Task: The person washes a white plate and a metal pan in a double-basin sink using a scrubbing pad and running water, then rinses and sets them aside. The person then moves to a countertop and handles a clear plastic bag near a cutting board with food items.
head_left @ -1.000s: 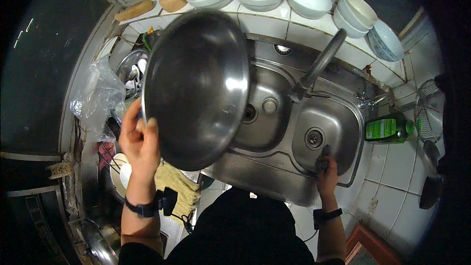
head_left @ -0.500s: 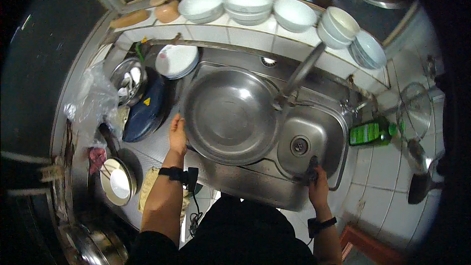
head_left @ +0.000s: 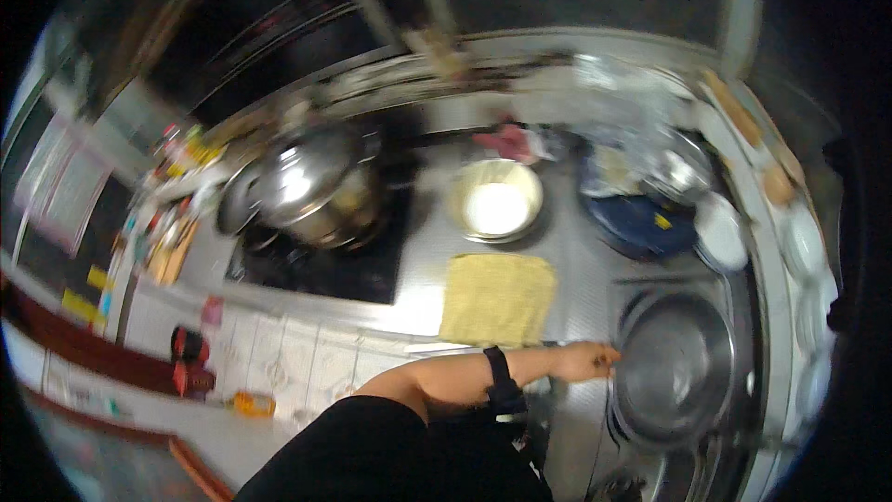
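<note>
A wide round metal basin [head_left: 676, 372] sits over the sink at the lower right. My left hand [head_left: 587, 362] reaches to its left rim, its fingers bent and closed at the edge, somewhat blurred. To the left of that forearm, a folded yellow cloth [head_left: 497, 299] lies flat on the steel counter. My right hand cannot be made out in this view.
Beyond the cloth stand nested bowls [head_left: 495, 204]. A large lidded pot [head_left: 321, 191] is on the black cooktop [head_left: 372, 270] at left. A dark blue lid-like object [head_left: 641, 228], a metal bowl [head_left: 683, 172] and white plates [head_left: 721, 234] lie behind the basin. White bowls [head_left: 801, 242] line the right ledge.
My view has swung left, bringing the cooktop and pot in and shifting the basin to the right. My left hand remains at the basin's rim. My right hand, earlier holding something dark, has left view.
</note>
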`<state>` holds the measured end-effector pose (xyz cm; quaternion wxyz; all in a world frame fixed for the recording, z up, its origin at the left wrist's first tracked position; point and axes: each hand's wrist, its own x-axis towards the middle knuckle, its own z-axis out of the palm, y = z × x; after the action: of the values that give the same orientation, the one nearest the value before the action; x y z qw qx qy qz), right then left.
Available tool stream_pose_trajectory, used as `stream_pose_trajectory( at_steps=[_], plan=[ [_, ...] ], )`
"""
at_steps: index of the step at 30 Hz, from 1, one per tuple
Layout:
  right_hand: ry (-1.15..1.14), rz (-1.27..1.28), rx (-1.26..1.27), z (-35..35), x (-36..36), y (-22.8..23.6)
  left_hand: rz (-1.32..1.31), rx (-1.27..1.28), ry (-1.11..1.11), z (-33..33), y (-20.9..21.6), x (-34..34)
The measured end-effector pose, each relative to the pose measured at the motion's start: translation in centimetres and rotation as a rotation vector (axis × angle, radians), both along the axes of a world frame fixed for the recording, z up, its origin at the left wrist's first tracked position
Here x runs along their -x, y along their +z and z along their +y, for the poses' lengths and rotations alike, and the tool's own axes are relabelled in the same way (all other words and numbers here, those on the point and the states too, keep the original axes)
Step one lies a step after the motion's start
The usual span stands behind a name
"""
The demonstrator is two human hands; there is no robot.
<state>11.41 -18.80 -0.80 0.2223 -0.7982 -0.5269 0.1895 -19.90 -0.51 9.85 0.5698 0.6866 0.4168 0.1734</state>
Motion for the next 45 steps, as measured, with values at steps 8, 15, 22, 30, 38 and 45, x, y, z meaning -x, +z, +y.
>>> stream_pose_trajectory(
  at_steps=[8, 15, 22, 30, 38, 45],
  plan=[
    [0.447, 0.034, -0.276, 10.9, 12.2, 4.3, -0.036, -0.014, 0.382, -8.3, -0.1, 10.8],
    [0.661, 0.048, -0.287, 11.7, 22.3, 5.6, 0.08, -0.054, 0.552, -11.8, 1.7, 17.0],
    [0.682, 0.004, -0.249, 10.0, 29.4, 5.6, 0.225, -0.13, 0.524, -14.4, -0.5, 24.7],
    [0.709, -0.034, -0.229, 7.8, 35.3, 6.1, 0.161, -0.098, 0.398, -20.1, -2.7, 32.6],
    [0.75, -0.05, -0.237, 7.0, 38.8, 6.8, 0.048, -0.002, 0.554, -24.8, -2.8, 37.5],
    [0.646, -0.083, -0.287, 6.4, 34.1, 7.1, 0.023, 0.077, 0.645, -26.7, -2.0, 38.7]
  ],
)
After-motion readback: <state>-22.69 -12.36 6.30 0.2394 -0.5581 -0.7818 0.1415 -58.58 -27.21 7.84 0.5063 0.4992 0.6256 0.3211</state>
